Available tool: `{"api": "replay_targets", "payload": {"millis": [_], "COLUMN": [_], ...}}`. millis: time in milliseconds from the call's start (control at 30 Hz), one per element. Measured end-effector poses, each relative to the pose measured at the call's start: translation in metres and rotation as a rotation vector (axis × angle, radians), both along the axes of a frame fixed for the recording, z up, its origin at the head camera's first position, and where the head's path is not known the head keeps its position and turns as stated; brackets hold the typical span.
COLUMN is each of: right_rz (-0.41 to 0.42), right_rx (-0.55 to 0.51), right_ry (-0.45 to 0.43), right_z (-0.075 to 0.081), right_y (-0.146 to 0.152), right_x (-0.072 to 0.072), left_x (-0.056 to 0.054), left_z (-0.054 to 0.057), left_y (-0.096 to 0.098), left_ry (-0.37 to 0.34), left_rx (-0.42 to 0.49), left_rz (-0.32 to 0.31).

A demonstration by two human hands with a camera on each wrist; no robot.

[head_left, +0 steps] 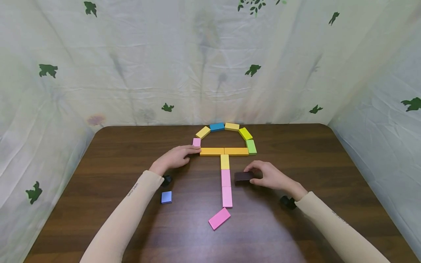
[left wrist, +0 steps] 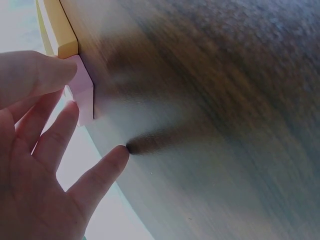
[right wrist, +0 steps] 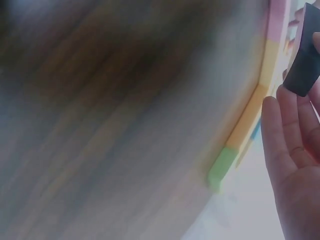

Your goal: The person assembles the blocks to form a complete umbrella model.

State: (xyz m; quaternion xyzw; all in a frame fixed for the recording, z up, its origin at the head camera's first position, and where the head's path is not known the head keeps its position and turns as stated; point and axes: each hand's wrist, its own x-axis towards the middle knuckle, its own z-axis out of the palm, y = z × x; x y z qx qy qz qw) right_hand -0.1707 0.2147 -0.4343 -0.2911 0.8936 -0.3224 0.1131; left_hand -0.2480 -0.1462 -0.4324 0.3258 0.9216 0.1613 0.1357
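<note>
My left hand [head_left: 175, 156] reaches over the table with its fingers extended, their tips at the pale pink block [head_left: 196, 141] on the left end of an arch of coloured blocks. In the left wrist view that pink block [left wrist: 85, 95] lies against the fingertips, beside an orange block [left wrist: 65, 32]. My right hand [head_left: 269, 176] pinches a dark, nearly black block [head_left: 242, 177] between thumb and fingers, just right of a vertical column of one yellow block [head_left: 224, 162] and two pink blocks [head_left: 226, 197]. The right wrist view shows the dark block [right wrist: 303, 65] tilted in the fingers.
Two orange blocks [head_left: 212, 151] form a bar beneath the arch, which includes a blue block [head_left: 217, 127] and a green block [head_left: 251, 147]. A slanted pink block [head_left: 219, 218] lies below the column. A small blue square block [head_left: 166, 197] sits near the left forearm.
</note>
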Motion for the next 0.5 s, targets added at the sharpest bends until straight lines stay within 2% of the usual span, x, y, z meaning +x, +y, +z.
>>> {"api": "replay_targets", "payload": {"millis": [200, 500], "right_rz": [0.065, 0.192], "right_rx": [-0.025, -0.011], "right_ry": [-0.002, 0.011], "right_z": [0.005, 0.010], "right_y": [-0.019, -0.048], "right_x": [0.004, 0.007], "left_x": [0.000, -0.001], "left_z": [-0.001, -0.001], "left_y": [0.000, 0.000], "left_ry": [-0.013, -0.019], "left_rx": [0.002, 0.008], "left_rz": [0.005, 0.007]}}
